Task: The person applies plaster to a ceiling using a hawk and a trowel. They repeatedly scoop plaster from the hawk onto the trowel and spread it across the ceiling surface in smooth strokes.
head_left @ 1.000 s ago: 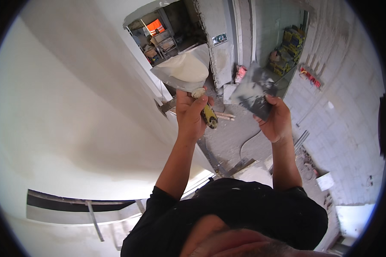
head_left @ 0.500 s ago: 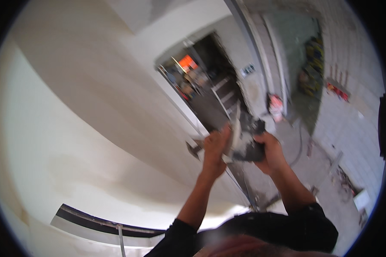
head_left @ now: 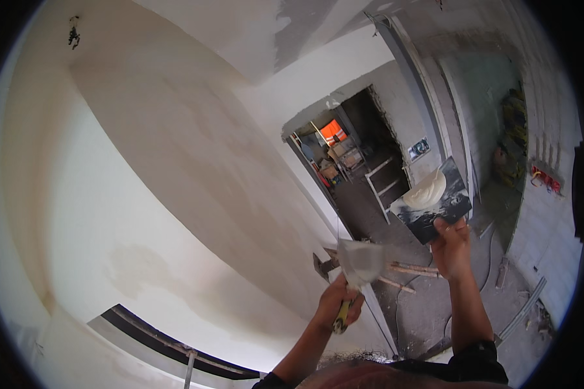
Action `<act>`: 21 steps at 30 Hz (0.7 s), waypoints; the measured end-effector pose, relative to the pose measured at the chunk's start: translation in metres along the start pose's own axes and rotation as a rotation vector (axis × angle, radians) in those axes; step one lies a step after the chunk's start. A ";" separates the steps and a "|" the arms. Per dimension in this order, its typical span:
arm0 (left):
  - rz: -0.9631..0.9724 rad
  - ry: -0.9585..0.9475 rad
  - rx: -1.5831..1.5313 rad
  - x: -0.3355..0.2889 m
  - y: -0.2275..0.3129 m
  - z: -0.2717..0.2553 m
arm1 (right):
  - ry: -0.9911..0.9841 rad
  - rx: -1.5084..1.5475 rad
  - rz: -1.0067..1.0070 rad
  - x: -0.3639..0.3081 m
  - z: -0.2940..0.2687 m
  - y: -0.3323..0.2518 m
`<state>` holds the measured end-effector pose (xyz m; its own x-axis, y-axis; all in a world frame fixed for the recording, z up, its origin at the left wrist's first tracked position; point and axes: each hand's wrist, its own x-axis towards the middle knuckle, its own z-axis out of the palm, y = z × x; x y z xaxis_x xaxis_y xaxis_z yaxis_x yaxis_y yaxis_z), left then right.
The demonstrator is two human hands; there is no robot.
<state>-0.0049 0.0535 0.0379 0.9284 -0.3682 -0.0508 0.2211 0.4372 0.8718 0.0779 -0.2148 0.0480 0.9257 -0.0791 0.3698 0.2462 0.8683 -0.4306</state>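
My left hand [head_left: 331, 303] is closed round the yellow and dark handle of a putty knife [head_left: 362, 260]. The knife's wide blade points up, slightly blurred, with pale smears at its base. Farther up and to the right, my right hand [head_left: 453, 246] grips the lower edge of a flat dark plate [head_left: 429, 227], its thumb on the face. A thick mound of creamy white putty [head_left: 426, 192] lies on the plate's upper part. Knife and plate are apart. Along the left runs a large pale wall [head_left: 194, 162] with damp-looking darker patches.
Beyond my hands is a rough doorway with a white ladder-like frame [head_left: 383, 183] and an orange vest [head_left: 333, 132]. Wooden sticks [head_left: 414, 268] and cables lie on the grey floor. Red conduit boxes [head_left: 546, 180] sit in the right wall. A dark recess [head_left: 169, 343] crosses the lower left.
My hands have drawn apart: the putty knife has come down and away from the plate, and the plate has moved up and right, showing its putty. The view has shifted too.
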 end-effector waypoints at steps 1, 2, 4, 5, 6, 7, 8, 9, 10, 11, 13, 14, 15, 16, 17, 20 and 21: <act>-0.009 -0.060 -0.137 -0.007 0.002 0.020 | -0.033 -0.053 -0.007 0.002 -0.001 0.004; -0.024 -0.121 -0.274 -0.011 0.003 0.031 | -0.061 -0.106 -0.014 0.002 -0.003 0.010; -0.038 -0.226 -0.337 -0.011 0.003 0.039 | -0.218 -0.381 0.015 0.000 -0.021 0.018; -0.052 -0.245 -0.360 -0.010 0.007 0.051 | -0.286 -0.529 0.012 -0.003 -0.025 0.022; -0.066 -0.263 -0.383 -0.008 0.010 0.057 | -0.354 -0.677 0.008 -0.004 -0.026 0.022; -0.060 -0.312 -0.399 -0.006 0.008 0.055 | -0.427 -0.668 -0.047 -0.002 -0.019 0.020; -0.054 -0.362 -0.414 -0.002 0.003 0.048 | -0.500 -0.658 -0.103 -0.001 -0.008 0.017; -0.041 -0.390 -0.411 0.000 0.002 0.045 | -0.571 -0.648 -0.150 -0.001 0.002 0.015; -0.026 -0.418 -0.405 0.002 0.002 0.042 | -0.642 -0.637 -0.198 0.001 0.008 0.012; -0.003 -0.430 -0.375 0.002 0.003 0.042 | -0.695 -0.701 -0.251 0.006 0.010 0.009; 0.015 -0.348 -0.347 0.002 0.007 0.050 | -0.727 -0.743 -0.332 0.015 0.002 0.013; 0.016 -0.253 -0.346 0.000 0.014 0.062 | -0.740 -0.766 -0.375 0.019 -0.001 0.014; 0.016 -0.158 -0.344 0.000 0.017 0.069 | -0.737 -0.806 -0.401 0.020 -0.001 0.012; 0.033 -0.204 -0.310 0.000 0.017 0.066 | -0.738 -0.836 -0.432 0.023 0.001 0.010; 0.050 -0.250 -0.275 0.000 0.014 0.058 | -0.738 -0.868 -0.464 0.026 0.004 0.008; 0.125 -0.268 -0.252 -0.002 0.018 0.063 | -0.733 -0.966 -0.353 0.032 0.000 0.011; 0.156 -0.253 -0.257 -0.004 0.022 0.067 | -0.729 -1.115 -0.399 0.037 -0.004 0.014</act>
<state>-0.0235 0.0098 0.0896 0.8610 -0.4576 0.2220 0.1807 0.6832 0.7076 0.1166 -0.2073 0.0520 0.4672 0.3436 0.8146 0.8715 -0.0237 -0.4899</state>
